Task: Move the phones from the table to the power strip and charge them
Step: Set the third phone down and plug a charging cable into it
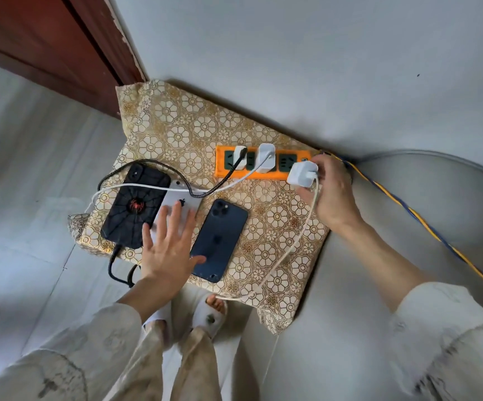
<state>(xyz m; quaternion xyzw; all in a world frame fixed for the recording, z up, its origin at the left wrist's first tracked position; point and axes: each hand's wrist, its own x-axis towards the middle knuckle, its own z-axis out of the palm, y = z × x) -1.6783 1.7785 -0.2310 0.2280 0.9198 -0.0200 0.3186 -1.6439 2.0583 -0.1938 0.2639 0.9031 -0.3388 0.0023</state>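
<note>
Covering most of the white phone (pixel 180 204), left hand (pixel 167 248) lies flat.

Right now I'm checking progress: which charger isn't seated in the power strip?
The white charger the right hand grips at the orange power strip's right end; the other two stand plugged in.

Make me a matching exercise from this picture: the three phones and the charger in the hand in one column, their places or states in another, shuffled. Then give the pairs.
Things:
1. Spider-case phone
2. White phone
3. Dark blue phone
4. White charger

Places or states:
A. Held by the right hand at the end of the orange power strip
B. Partly covered by the left hand
C. Leftmost, black cable at its bottom end
D. Rightmost phone, lying face down on the cloth

Pairs: 1-C, 2-B, 3-D, 4-A
</note>
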